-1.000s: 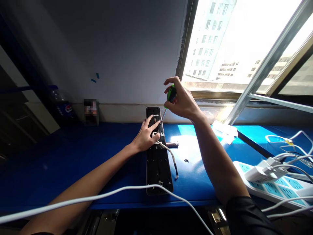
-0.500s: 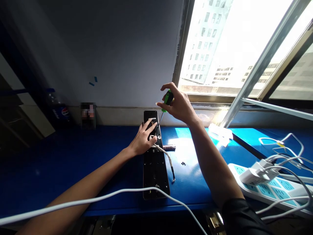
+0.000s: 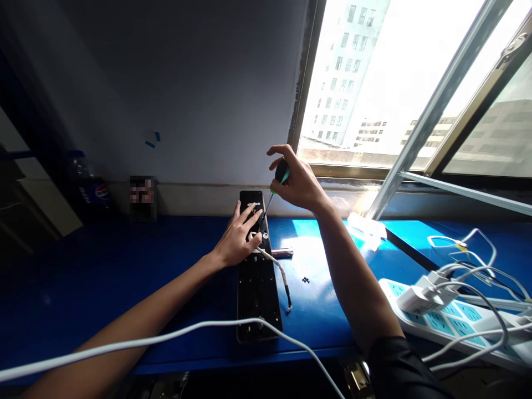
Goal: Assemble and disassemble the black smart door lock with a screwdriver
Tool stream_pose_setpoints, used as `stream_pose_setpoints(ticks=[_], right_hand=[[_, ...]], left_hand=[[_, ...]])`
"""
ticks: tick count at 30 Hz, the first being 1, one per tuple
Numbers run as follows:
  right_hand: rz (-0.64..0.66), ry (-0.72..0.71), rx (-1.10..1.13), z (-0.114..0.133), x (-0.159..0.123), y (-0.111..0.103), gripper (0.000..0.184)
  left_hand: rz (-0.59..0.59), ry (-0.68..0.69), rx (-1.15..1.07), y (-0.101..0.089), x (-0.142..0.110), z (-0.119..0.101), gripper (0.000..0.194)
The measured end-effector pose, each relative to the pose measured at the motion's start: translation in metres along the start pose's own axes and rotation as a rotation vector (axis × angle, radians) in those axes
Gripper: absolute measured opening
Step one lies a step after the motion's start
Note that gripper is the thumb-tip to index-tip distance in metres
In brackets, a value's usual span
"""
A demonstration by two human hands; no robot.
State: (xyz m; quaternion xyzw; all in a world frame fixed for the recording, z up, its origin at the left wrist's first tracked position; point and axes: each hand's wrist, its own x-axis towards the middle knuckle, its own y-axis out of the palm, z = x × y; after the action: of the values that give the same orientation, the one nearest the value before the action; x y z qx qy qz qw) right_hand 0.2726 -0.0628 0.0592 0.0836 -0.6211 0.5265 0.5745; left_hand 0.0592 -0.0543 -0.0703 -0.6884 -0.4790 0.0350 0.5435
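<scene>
A long black panel (image 3: 257, 288) lies lengthwise on the blue table (image 3: 124, 277). My left hand (image 3: 238, 239) rests on the panel's far half, fingers spread flat, pressing it down. My right hand (image 3: 296, 182) is closed round the green handle of a screwdriver (image 3: 275, 188), whose shaft slants down to the panel's far end beside my left fingertips. A short grey cable (image 3: 279, 271) runs from under my left hand off the panel's right edge.
Small dark screws (image 3: 305, 280) and a short dark cylinder (image 3: 282, 253) lie right of the panel. A white power strip (image 3: 457, 318) with chargers and cords sits at the right. A white cord (image 3: 124, 343) crosses the near edge. A cola bottle (image 3: 89, 188) stands by the wall.
The view has shifted slightly. My right hand has turned on the screwdriver handle and sits a little lower; my left hand stays on the panel.
</scene>
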Motion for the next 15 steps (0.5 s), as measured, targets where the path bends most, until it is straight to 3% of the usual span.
stream_pose_setpoints(ticks=[6, 10, 15], right_hand=[[-0.026, -0.004, 0.018, -0.0002, 0.0004, 0.0011, 0.044], [-0.005, -0.012, -0.008, -0.0005, 0.0010, 0.0003, 0.058], [-0.002, -0.014, 0.018, -0.0038, 0.0011, 0.0023, 0.052]], left_hand=[[-0.001, 0.048, 0.023, -0.0008, 0.0010, 0.0001, 0.071], [-0.005, 0.044, 0.030, -0.0001, 0.0014, -0.0001, 0.072], [-0.009, 0.054, 0.040, -0.0013, 0.0021, -0.0029, 0.071]])
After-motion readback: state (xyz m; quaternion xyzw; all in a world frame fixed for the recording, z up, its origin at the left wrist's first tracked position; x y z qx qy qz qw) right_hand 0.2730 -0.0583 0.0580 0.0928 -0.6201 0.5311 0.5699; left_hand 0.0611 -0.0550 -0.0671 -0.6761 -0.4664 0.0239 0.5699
